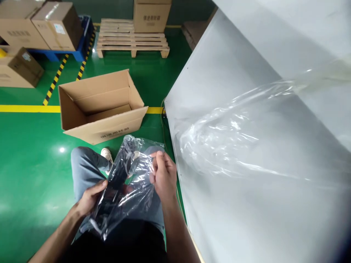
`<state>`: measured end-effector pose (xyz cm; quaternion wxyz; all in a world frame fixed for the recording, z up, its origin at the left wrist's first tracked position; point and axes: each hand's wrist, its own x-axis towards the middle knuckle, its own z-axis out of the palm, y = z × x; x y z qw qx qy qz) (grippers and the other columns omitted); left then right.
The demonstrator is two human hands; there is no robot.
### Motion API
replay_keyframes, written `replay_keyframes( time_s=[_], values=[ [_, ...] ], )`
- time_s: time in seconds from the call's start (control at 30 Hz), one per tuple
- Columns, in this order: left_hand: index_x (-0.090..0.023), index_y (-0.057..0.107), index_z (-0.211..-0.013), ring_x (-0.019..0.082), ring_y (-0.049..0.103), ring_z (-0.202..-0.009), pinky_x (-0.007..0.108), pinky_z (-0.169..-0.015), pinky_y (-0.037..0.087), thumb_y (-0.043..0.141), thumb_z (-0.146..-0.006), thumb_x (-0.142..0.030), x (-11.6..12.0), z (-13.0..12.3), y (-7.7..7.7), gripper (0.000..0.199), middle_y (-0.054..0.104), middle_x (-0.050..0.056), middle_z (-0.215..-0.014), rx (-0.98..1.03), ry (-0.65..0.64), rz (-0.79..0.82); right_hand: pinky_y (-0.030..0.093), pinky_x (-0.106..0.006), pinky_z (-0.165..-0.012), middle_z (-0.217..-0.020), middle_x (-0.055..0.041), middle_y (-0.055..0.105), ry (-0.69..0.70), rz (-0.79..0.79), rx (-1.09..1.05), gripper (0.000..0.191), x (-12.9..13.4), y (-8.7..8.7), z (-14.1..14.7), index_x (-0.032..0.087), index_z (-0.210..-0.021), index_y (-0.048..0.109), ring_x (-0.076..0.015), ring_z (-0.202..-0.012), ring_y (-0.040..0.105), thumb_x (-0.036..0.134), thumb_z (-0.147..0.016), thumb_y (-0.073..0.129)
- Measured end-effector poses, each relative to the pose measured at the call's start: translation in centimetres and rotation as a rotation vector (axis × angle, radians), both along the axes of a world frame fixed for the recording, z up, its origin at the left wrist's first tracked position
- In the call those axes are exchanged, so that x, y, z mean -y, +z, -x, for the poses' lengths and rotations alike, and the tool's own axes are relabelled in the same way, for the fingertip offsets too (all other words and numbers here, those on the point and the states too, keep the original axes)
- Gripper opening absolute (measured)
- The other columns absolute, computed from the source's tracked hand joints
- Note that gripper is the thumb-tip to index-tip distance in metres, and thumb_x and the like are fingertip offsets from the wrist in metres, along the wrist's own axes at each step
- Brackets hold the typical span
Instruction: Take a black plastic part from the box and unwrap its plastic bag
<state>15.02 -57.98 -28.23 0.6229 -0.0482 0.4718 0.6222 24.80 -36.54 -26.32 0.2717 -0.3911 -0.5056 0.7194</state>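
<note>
A long black part (pixel 116 182) lies inside a clear plastic bag (pixel 139 182) above my lap. My left hand (pixel 91 197) grips the bagged part along its left side, thumb on top and the other fingers hidden beneath. With my right hand (pixel 163 173) I pinch the upper right edge of the bag, pulling the film out to the side of the part. The exact kind of the black part cannot be made out through the shiny film.
An open cardboard box (pixel 115 128) stands on the green floor just ahead. To the right is a grey-white surface (pixel 219 212) with clear plastic film (pixel 219 142) on it. Farther back are a wooden pallet (pixel 131 42) with a carton (pixel 152 18), and cartons (pixel 57 29) on a blue pallet (pixel 80 53).
</note>
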Motion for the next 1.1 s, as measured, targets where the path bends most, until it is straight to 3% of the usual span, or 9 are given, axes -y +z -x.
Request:
replay_keyframes(
  time_s=[0.13,0.23,0.47,0.57,0.63,0.7,0.8,0.93,1.1],
  values=[
    [-0.021,0.077,-0.126,0.033,0.074,-0.100,0.042,-0.091,0.058,0.090,-0.073,-0.058,-1.2,1.0,0.2,0.066,0.080,0.012,-0.114,-0.231,-0.087,0.037,0.028,-0.023,-0.032,-0.051,0.0107,0.038,0.036,-0.075,0.003,0.052,0.2,1.0,-0.5,0.024,-0.081,0.061,-0.0069,-0.033,0.033,0.075,-0.093,0.062],
    [-0.018,0.082,-0.107,0.027,0.073,-0.090,0.033,-0.083,0.057,0.088,-0.076,-0.059,-1.6,1.3,0.3,0.052,0.081,0.009,-0.099,-0.356,-0.071,0.164,0.026,-0.023,-0.031,-0.050,0.0108,0.040,-0.013,-0.099,0.033,0.052,-0.3,1.0,-0.8,0.023,-0.084,0.064,-0.0069,-0.032,0.035,0.075,-0.093,0.062],
    [-0.012,0.081,-0.095,0.018,0.066,-0.058,0.030,-0.060,0.057,0.089,-0.068,-0.067,-1.3,1.0,1.2,0.061,0.078,0.008,-0.080,-0.207,0.025,0.208,0.026,-0.023,-0.032,-0.047,0.0121,0.039,-0.051,-0.022,0.037,0.051,-1.2,0.9,-1.0,0.021,-0.095,0.072,-0.0066,-0.031,0.032,0.072,-0.090,0.067],
    [-0.012,0.080,-0.095,0.020,0.068,-0.058,0.030,-0.058,0.057,0.088,-0.071,-0.065,-1.6,1.1,1.4,0.059,0.077,0.009,-0.075,-0.226,0.037,0.197,0.027,-0.023,-0.033,-0.048,0.0121,0.040,-0.037,0.015,0.031,0.054,-1.7,0.6,-1.1,0.022,-0.109,0.073,-0.0071,-0.033,0.033,0.072,-0.089,0.068],
    [-0.013,0.080,-0.098,0.020,0.069,-0.060,0.028,-0.059,0.056,0.088,-0.072,-0.064,-1.9,1.3,1.5,0.058,0.078,0.008,-0.078,-0.276,0.070,0.189,0.042,-0.024,-0.040,-0.060,0.0069,0.058,-0.003,0.021,0.015,0.063,-2.1,0.0,-1.2,0.024,-0.127,0.069,-0.0112,-0.044,0.050,0.074,-0.088,0.068],
    [-0.014,0.079,-0.102,0.018,0.069,-0.062,0.027,-0.060,0.056,0.089,-0.071,-0.065,-2.3,1.6,1.5,0.060,0.079,0.007,-0.082,-0.316,0.146,0.202,0.059,-0.030,-0.058,-0.092,-0.0035,0.075,0.078,0.014,-0.004,0.074,-1.8,-0.9,-1.3,0.026,-0.139,0.063,-0.0185,-0.073,0.070,0.076,-0.085,0.070],
    [-0.014,0.078,-0.099,0.016,0.067,-0.066,0.024,-0.063,0.053,0.090,-0.069,-0.065,-2.9,1.9,1.4,0.061,0.078,0.004,-0.081,-0.359,0.294,0.231,0.064,-0.038,-0.081,-0.116,-0.0091,0.077,0.315,0.054,-0.010,0.070,0.4,-2.3,-1.4,0.027,-0.128,0.069,-0.0245,-0.100,0.074,0.075,-0.077,0.078],
    [-0.015,0.076,-0.090,0.012,0.060,-0.061,0.021,-0.056,0.047,0.087,-0.070,-0.069,-3.5,2.7,1.2,0.059,0.071,0.000,-0.070,-0.436,0.424,0.269,0.056,-0.029,-0.062,-0.067,-0.0010,0.070,0.552,0.072,0.033,0.047,4.2,-2.9,-1.7,0.023,-0.078,0.066,-0.0176,-0.066,0.069,0.069,-0.088,0.072],
    [-0.014,0.075,-0.079,0.013,0.055,-0.047,0.023,-0.043,0.044,0.081,-0.068,-0.079,-3.4,3.7,2.5,0.067,0.064,0.000,-0.057,-0.415,0.435,0.427,0.027,-0.023,-0.036,-0.043,0.0103,0.043,0.436,0.018,0.130,0.046,4.6,-2.5,-3.0,0.025,-0.073,0.055,-0.0088,-0.033,0.041,0.064,-0.092,0.070]
  ],
)
